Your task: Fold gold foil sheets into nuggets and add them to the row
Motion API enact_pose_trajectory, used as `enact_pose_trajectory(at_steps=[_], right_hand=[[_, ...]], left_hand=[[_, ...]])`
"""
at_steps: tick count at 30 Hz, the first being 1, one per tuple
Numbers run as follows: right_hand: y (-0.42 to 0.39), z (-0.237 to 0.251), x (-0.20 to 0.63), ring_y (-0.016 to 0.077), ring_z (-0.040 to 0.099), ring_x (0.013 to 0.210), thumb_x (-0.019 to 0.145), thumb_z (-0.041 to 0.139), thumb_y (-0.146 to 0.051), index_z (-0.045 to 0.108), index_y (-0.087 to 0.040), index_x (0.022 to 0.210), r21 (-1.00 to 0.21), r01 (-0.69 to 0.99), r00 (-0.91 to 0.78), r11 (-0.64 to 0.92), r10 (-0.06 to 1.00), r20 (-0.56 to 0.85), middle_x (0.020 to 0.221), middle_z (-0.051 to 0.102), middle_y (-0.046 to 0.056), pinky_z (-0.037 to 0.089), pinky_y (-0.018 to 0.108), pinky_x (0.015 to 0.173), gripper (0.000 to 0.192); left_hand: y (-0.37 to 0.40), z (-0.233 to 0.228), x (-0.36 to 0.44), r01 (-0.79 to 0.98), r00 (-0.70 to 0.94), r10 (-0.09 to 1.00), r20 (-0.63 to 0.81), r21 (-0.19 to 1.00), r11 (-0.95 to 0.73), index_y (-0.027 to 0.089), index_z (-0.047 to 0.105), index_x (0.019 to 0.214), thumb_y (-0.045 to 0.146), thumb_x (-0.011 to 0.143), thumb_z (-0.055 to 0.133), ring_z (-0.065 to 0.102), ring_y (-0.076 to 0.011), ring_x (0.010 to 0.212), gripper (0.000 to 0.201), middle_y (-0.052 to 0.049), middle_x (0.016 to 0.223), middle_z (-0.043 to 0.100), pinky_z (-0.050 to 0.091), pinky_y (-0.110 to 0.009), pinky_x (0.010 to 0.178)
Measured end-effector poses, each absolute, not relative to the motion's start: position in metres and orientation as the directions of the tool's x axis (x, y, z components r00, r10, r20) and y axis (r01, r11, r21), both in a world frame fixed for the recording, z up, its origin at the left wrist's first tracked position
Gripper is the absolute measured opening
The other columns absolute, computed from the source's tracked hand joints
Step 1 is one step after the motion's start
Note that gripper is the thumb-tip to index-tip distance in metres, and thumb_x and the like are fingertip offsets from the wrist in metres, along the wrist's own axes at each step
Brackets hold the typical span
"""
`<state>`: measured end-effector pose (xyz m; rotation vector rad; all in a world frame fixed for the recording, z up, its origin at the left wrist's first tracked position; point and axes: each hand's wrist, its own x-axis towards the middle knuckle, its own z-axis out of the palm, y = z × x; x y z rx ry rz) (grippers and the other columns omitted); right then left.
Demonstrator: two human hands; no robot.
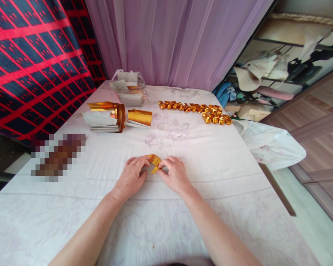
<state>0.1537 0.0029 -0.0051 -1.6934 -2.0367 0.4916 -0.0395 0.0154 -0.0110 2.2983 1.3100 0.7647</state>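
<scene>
Between my two hands, low over the middle of the table, is a strip of gold foil paper, bent and partly folded, with a grey-white underside. My left hand curls around its left end, the thumb and fingers closed on it. At the strip's right end, my right hand pinches the paper between thumb and fingertips. The fingers cover both ends of the strip. Further up the table lies a stack of gold foil sheets, some curled with their pale backs showing. Several folded gold foil pieces stand in rows at the back right.
A clear plastic bag of paper packs sits at the back left of the table. The white floral tablecloth reaches the front. A blurred-out patch covers something at left. A white bag and a cluttered shelf are at right.
</scene>
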Motion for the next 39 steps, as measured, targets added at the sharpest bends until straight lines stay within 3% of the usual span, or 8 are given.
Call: enact_pose_trajectory(at_steps=[7,13,19,28,33,36,39], right_hand=[[-0.002,-0.02,0.162,0.0215,0.057,0.098,0.079,0.072,-0.018,0.067,-0.024,0.096,-0.543,0.779,-0.206,0.314,0.946,0.251,0.097,0.065,0.003,0.039,0.035,0.086,0.019],[-0.004,-0.023,0.161,0.0224,0.058,0.098,0.079,0.072,-0.019,0.066,-0.024,0.095,-0.52,0.788,-0.204,0.33,0.937,0.284,0.098,0.066,0.003,0.04,0.036,0.086,0.018],[-0.004,-0.023,0.161,0.023,0.058,0.098,0.078,0.072,-0.019,0.066,-0.023,0.095,-0.509,0.783,-0.21,0.358,0.922,0.325,0.097,0.066,0.004,0.041,0.038,0.087,0.018],[-0.005,-0.023,0.162,0.0226,0.059,0.096,0.084,0.069,-0.023,0.068,-0.023,0.096,-0.454,0.795,-0.25,0.401,0.9,0.357,0.096,0.066,0.005,0.044,0.038,0.086,0.013],[-0.004,-0.021,0.163,0.0224,0.059,0.093,0.087,0.066,-0.021,0.07,-0.023,0.096,-0.428,0.797,-0.285,0.426,0.89,0.356,0.096,0.066,0.005,0.045,0.039,0.086,0.01],[-0.005,-0.018,0.164,0.0224,0.058,0.093,0.087,0.065,-0.02,0.07,-0.024,0.098,-0.425,0.792,-0.304,0.439,0.886,0.349,0.097,0.067,0.005,0.046,0.039,0.085,0.012],[-0.007,-0.014,0.167,0.0232,0.058,0.095,0.085,0.068,-0.02,0.07,-0.023,0.102,-0.431,0.78,-0.333,0.453,0.884,0.327,0.1,0.066,0.006,0.047,0.04,0.087,0.017]], left_hand=[[0.023,-0.019,-0.05,0.605,0.325,0.857,0.4,0.609,-0.514,0.021,0.055,0.096,0.008,0.082,0.042,0.064,-0.0187,0.108,0.023,-0.009,0.117,0.064,0.052,-0.036,0.092],[0.027,-0.02,-0.058,0.798,0.33,0.871,0.364,0.386,-0.463,0.022,0.06,0.121,0.014,0.086,0.046,0.057,-0.0285,0.12,0.038,-0.009,0.127,0.066,0.042,-0.052,0.101],[0.025,-0.017,-0.058,0.815,0.382,0.885,0.266,0.353,-0.459,0.026,0.058,0.127,0.022,0.094,0.044,0.051,-0.0286,0.13,0.037,-0.006,0.131,0.066,0.028,-0.058,0.109],[0.024,-0.013,-0.056,0.799,0.369,0.88,0.298,0.383,-0.464,0.024,0.061,0.12,0.024,0.091,0.053,0.062,-0.0256,0.112,0.031,-0.007,0.119,0.07,0.032,-0.053,0.106],[0.025,-0.013,-0.055,0.791,0.343,0.881,0.326,0.406,-0.458,0.023,0.065,0.106,0.023,0.087,0.058,0.065,-0.0244,0.098,0.02,-0.005,0.102,0.073,0.039,-0.049,0.1],[0.025,-0.013,-0.057,0.77,0.374,0.864,0.338,0.407,-0.492,0.025,0.069,0.097,0.022,0.088,0.057,0.064,-0.0226,0.093,0.015,-0.003,0.097,0.073,0.04,-0.048,0.097],[0.025,-0.011,-0.063,0.729,0.449,0.833,0.324,0.406,-0.551,0.027,0.071,0.1,0.026,0.087,0.062,0.063,-0.022,0.097,0.016,-0.003,0.102,0.072,0.039,-0.047,0.099]])
